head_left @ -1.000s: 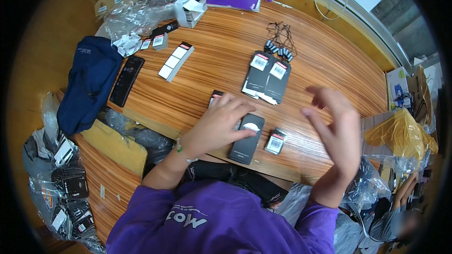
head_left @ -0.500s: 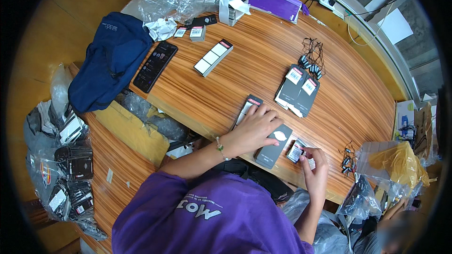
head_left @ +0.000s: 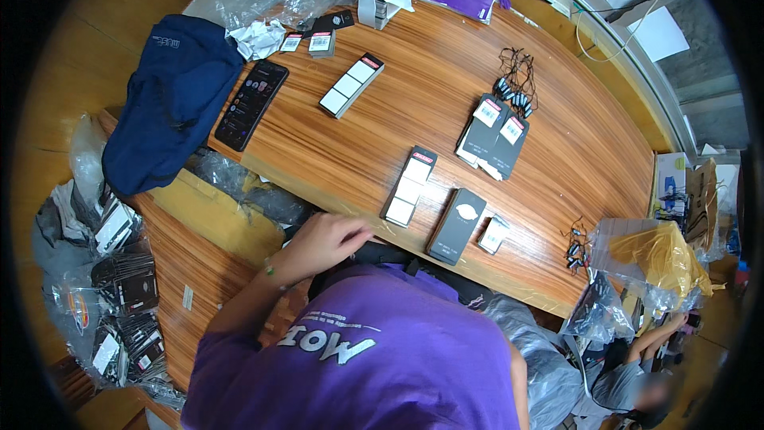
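Observation:
My left hand hangs just off the table's near edge, its fingers loosely bent and apart from the thumb, with nothing seen in it. My right hand is out of view; only part of the upper arm shows at the lower right of my purple shirt. Nearest to my left hand on the table lies a stack of white label cards with a red strip. Beside it stands a stack of black hang tags with a white oval on top. To its right is a small pile of barcode stickers.
Black tags with stickers and cords lie farther back. Another label stack, a phone and a dark blue bag are at the left. Black cords and a plastic bag sit at the right. A co-worker's arm shows lower right.
My left hand has left the label and tag stacks and drawn back left, off the table edge. My right hand has let go of the small sticker pile and dropped out of view.

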{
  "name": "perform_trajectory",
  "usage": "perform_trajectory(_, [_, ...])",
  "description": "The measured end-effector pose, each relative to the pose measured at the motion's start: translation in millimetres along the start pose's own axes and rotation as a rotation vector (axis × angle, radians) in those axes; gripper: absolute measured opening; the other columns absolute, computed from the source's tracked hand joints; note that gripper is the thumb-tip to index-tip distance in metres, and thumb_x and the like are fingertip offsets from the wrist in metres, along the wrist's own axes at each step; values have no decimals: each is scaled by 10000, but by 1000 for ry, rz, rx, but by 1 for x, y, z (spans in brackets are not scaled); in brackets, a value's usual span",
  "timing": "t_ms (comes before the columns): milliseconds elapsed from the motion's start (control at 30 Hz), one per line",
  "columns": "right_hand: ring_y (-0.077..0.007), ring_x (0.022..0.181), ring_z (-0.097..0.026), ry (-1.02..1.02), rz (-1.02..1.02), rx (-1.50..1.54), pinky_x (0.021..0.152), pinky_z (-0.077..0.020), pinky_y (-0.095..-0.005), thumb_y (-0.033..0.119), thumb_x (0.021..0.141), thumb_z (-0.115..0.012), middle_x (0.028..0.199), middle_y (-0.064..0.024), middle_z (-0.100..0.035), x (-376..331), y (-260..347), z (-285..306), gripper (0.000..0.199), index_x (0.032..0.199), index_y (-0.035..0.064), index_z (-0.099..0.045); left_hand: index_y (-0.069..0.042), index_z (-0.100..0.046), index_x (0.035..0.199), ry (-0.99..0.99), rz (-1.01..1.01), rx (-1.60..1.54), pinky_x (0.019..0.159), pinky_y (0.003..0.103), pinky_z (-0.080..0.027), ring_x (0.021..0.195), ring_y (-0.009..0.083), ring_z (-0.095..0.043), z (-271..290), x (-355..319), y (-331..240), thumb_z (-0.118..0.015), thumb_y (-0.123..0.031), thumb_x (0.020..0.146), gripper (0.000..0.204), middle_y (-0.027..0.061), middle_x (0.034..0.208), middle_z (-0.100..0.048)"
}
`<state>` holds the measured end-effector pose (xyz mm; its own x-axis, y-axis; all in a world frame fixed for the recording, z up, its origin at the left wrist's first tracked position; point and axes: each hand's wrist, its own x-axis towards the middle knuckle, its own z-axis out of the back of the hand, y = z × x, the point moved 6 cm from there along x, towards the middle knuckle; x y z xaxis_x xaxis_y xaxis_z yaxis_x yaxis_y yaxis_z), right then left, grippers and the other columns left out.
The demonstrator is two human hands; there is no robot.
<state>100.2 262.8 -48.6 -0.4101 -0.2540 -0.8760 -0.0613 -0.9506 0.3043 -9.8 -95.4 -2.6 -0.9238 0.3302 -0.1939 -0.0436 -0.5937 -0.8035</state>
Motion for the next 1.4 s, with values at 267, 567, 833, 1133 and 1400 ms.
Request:
perform_trajectory(267, [-323,750,-609,-628,76,346,674,-474,-394,153,771,-568,865,-191,-625,14,13,47,181,879,32,-649,-25,-624,985,767,387,-79,738,383,-471,849,315,-624,-136,-175,142,-518,-224,833,272,202,929,-639])
perform_trajectory(567, [-319,765,-611,-727,113,414,683,-476,-390,157,775,-569,875,-187,-628,25,10,55,192,901,35,-647,-25,-635,964,848,453,-352,721,365,-472,826,284,-624,-138,-194,156,-517,-217,840,257,185,906,-644])
perform_trajectory(833, [-316,777,-613,-750,139,469,692,-477,-386,161,779,-570,884,-183,-631,29,10,58,202,920,37,-645,-23,-639,952,699,572,-109,698,347,-473,794,254,-624,-25,-150,156,-518,-217,849,251,170,879,-648])
perform_trajectory(1133, [-312,792,-615,-603,154,422,701,-478,-382,165,783,-570,894,-179,-635,41,8,37,215,942,39,-643,-21,-642,939,-413,594,403,673,326,-475,758,221,-624,261,-127,132,-518,-217,860,245,153,847,-652])
perform_trajectory(1400, [-309,805,-616,339,175,10,709,-479,-378,168,787,-571,903,-175,-638,28,-39,-79,226,961,41,-641,-20,-645,928,702,446,289,651,308,-477,726,191,-625,-17,-92,103,-518,-217,869,242,139,819,-655])
